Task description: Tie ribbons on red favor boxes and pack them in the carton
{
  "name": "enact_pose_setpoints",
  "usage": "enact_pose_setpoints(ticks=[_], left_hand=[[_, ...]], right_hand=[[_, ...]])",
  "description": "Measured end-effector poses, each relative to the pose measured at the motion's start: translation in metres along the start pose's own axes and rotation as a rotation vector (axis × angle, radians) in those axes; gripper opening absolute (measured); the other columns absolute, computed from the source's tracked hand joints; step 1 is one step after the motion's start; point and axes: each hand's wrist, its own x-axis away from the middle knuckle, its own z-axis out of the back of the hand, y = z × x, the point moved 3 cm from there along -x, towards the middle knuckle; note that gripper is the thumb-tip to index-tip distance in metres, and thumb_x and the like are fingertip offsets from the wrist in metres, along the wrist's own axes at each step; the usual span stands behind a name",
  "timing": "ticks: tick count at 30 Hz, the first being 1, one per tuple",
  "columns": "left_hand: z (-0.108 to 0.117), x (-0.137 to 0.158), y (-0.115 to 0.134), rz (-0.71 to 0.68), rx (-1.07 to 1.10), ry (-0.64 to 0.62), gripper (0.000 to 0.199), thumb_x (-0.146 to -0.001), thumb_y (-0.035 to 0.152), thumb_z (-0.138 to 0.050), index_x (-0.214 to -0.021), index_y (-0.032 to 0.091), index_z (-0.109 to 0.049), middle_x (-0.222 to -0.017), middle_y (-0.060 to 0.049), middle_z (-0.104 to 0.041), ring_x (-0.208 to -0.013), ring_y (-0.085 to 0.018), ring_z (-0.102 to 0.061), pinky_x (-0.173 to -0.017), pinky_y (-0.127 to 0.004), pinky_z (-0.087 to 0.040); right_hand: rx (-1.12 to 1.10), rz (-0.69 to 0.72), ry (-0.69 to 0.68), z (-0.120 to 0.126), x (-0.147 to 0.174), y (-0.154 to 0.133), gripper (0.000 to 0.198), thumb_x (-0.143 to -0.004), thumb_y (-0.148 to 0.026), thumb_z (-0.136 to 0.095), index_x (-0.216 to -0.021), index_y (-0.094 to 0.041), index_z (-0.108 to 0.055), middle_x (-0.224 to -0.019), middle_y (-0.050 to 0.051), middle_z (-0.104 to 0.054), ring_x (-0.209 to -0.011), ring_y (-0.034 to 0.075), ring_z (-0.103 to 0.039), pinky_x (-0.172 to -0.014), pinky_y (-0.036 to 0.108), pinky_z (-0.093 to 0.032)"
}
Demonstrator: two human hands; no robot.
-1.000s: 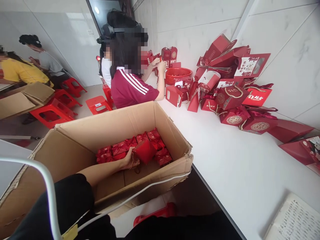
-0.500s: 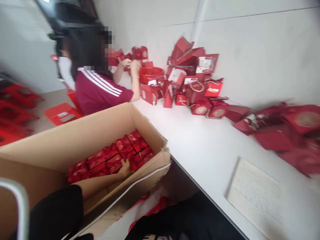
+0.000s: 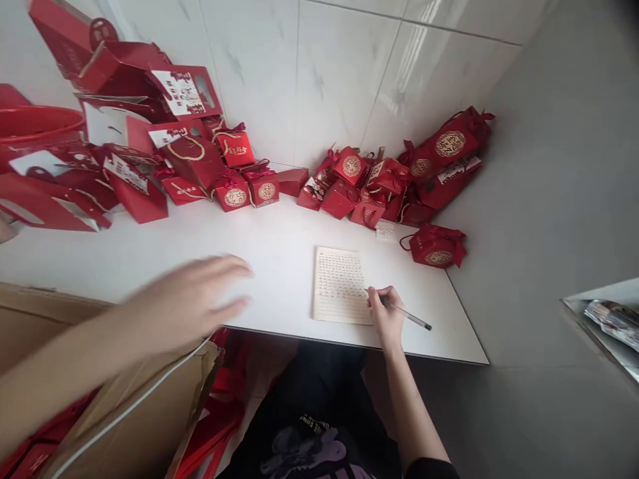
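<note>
In the head view, my right hand is closed round a dark pen, its tip near the right side of a notepad. Lined pages with several rows of small handwriting show on the pad, which lies flat on the white table. Blurred by motion, my left hand hangs over the table's front edge with thumb and fingers apart and nothing between them. Below that arm stands an open cardboard box; part of its red contents shows at the lower left.
Red gift boxes with gold emblems line the wall, and more red boxes and bags pile up at the left beside a red basin. A single red box sits near the right wall. A white cable crosses the carton.
My view has swung right, from the carton and a person in a maroon shirt to the notepad. My left hand has come out of the carton. My right hand with the pen is now visible.
</note>
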Motion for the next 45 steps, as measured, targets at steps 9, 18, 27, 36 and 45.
enact_pose_setpoints(ticks=[9,18,27,36,45], left_hand=[[-0.106,-0.081,0.133,-0.556,0.246,-0.536,0.064,-0.078,0.027,-0.053,-0.137,0.014,-0.035,-0.148,-0.01,-0.024,-0.138,-0.025,-0.018,-0.112,-0.039,-0.019],[-0.111,-0.081,0.128,-0.516,0.284,-0.548,0.06,-0.074,0.021,-0.049,-0.133,0.017,-0.042,-0.144,-0.006,-0.035,-0.135,-0.024,-0.026,-0.11,-0.038,-0.023],[-0.114,-0.081,0.126,-0.516,0.332,-0.522,0.06,-0.072,0.02,-0.048,-0.132,0.019,-0.043,-0.144,-0.005,-0.036,-0.135,-0.024,-0.027,-0.11,-0.038,-0.024],[-0.111,-0.082,0.128,-0.512,0.328,-0.52,0.061,-0.07,0.018,-0.049,-0.132,0.019,-0.043,-0.143,-0.005,-0.038,-0.134,-0.024,-0.028,-0.11,-0.038,-0.025],[-0.112,-0.081,0.127,-0.496,0.312,-0.571,0.065,-0.071,0.019,-0.05,-0.135,0.018,-0.039,-0.146,-0.005,-0.032,-0.136,-0.024,-0.024,-0.11,-0.039,-0.023]], right_hand=[[0.066,0.013,-0.066,-0.015,-0.011,0.011,0.035,-0.077,-0.045,-0.056,-0.059,-0.021,-0.038,-0.052,-0.004,-0.042,-0.05,0.012,-0.038,-0.05,0.024,-0.032],[0.169,-0.08,-0.106,-0.017,-0.013,0.013,0.036,-0.074,-0.037,-0.05,-0.055,-0.022,-0.023,-0.048,-0.007,-0.023,-0.046,0.009,-0.019,-0.043,0.023,-0.018],[0.179,-0.11,-0.089,-0.014,-0.011,0.01,0.035,-0.073,-0.037,-0.05,-0.055,-0.021,-0.024,-0.049,-0.007,-0.023,-0.047,0.01,-0.019,-0.043,0.023,-0.017],[0.171,-0.118,-0.067,-0.013,-0.011,0.01,0.032,-0.071,-0.034,-0.049,-0.055,-0.022,-0.024,-0.049,-0.007,-0.022,-0.047,0.009,-0.02,-0.042,0.023,-0.018],[0.058,-0.089,0.074,-0.003,-0.01,0.008,0.032,-0.074,-0.032,-0.051,-0.055,-0.021,-0.029,-0.048,-0.006,-0.033,-0.046,0.01,-0.031,-0.045,0.023,-0.026]])
